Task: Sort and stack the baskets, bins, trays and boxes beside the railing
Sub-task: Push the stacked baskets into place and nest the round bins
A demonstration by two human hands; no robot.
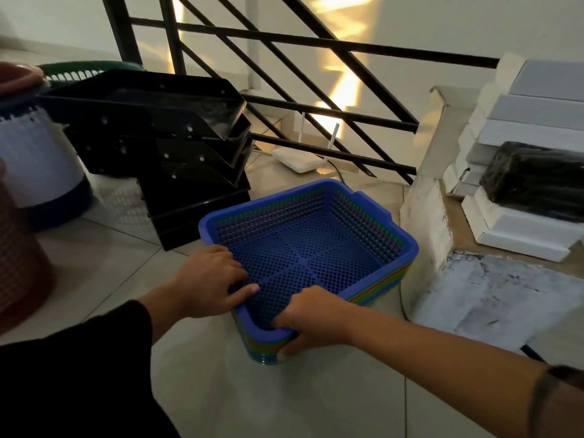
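Both my hands curl over the near rim: right hand (311,317) grips the blue basket (316,248), left hand (211,279) too; nothing lies inside.

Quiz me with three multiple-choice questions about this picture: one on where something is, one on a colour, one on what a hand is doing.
1. Where does the white router sit?
A. on the floor by the black railing
B. inside the basket
C. on the white boxes

2. What colour is the top basket of the nested stack?
A. red
B. blue
C. white

3. What is the right hand doing?
A. hanging idle
B. resting flat on the floor
C. gripping the basket's near rim

Answers:
1 A, it lies on the tiles below the rails.
2 B, its rim and mesh are blue, with green and red rims beneath.
3 C, fingers curl inside the rim, thumb below.
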